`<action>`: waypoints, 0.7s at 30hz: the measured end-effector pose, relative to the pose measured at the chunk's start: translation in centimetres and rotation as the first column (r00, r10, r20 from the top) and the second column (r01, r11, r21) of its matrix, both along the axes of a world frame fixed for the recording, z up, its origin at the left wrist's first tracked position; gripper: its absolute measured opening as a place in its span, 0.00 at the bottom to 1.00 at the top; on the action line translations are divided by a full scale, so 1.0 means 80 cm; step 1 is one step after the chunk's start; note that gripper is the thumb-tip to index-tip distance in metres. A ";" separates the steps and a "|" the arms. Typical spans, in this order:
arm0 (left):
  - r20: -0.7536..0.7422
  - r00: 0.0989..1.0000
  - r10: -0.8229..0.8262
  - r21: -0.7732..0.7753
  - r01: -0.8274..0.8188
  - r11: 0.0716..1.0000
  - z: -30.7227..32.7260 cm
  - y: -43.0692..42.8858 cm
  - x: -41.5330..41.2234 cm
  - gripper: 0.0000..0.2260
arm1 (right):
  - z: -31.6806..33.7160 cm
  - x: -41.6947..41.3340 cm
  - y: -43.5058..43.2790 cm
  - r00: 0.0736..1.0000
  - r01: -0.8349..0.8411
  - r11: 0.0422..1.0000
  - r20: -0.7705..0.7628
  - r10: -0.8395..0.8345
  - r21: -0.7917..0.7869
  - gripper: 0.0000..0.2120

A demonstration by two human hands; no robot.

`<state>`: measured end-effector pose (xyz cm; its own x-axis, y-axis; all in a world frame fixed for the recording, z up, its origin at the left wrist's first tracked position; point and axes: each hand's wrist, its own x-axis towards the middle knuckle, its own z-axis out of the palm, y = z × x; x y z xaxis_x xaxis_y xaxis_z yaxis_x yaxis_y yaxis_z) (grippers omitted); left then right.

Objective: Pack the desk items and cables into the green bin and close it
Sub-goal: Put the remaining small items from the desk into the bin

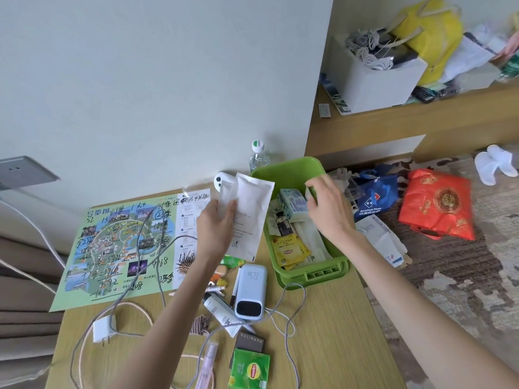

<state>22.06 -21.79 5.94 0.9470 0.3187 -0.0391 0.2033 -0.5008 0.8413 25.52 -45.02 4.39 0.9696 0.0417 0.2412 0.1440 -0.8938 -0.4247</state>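
We grip two white pouches (247, 214) in our left hand (216, 220), centre frame, just left of the green bin (289, 169), which sits open at the right edge of the desk (323, 346). Our right hand (328, 209) hangs over the bin with bent fingers; we cannot tell whether it holds anything. Inside lie yellow Lipton sachets (290, 249) and a pale blue carton (295, 203). On the desk at lower centre are a power bank (251, 293) marked 22.5, a dark box (250, 342) reading GALIMARD, a green Lipton packet (250, 370) and loose cables (160, 276).
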 end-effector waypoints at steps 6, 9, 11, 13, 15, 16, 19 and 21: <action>0.056 0.997 -0.047 -0.061 0.051 0.997 0.013 -0.077 0.023 0.12 | -0.007 -0.034 -0.062 0.991 0.126 0.991 -0.042 -0.124 0.040 0.21; 0.039 0.997 -0.067 -0.110 0.071 0.991 0.011 -0.114 0.027 0.06 | -0.019 -0.044 -0.065 0.993 0.092 0.992 -0.079 -0.085 0.090 0.21; -0.018 0.995 -0.096 -0.097 0.093 0.991 0.004 -0.132 0.024 0.05 | -0.026 -0.049 -0.062 0.995 0.081 0.992 -0.070 -0.074 0.102 0.21; -0.141 0.978 -0.151 0.024 0.156 0.987 -0.005 -0.143 0.020 0.05 | -0.030 -0.052 -0.060 0.993 0.100 0.990 -0.076 -0.093 0.100 0.21; -0.292 0.930 -0.223 0.274 0.305 0.912 -0.012 -0.150 0.016 0.08 | -0.032 -0.053 -0.059 0.990 0.120 0.989 -0.089 -0.112 0.088 0.21; -0.332 0.909 -0.250 0.362 0.368 0.856 -0.013 -0.153 0.015 0.09 | -0.032 -0.054 -0.059 0.989 0.124 0.989 -0.089 -0.116 0.084 0.21; -0.285 0.910 -0.301 0.474 0.406 0.781 -0.011 -0.157 0.014 0.08 | -0.032 -0.055 -0.058 0.988 0.133 0.989 -0.091 -0.127 0.068 0.22; -0.204 0.931 -0.304 0.499 0.366 0.786 -0.005 -0.152 0.015 0.09 | -0.033 -0.055 -0.058 0.987 0.138 0.989 -0.095 -0.133 0.056 0.22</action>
<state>23.29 -33.98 5.56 0.9976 -0.0167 -0.0668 0.0128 -0.9087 0.4174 21.09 -49.63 1.79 0.9832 -0.1038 0.1504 -0.0180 -0.8739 -0.4857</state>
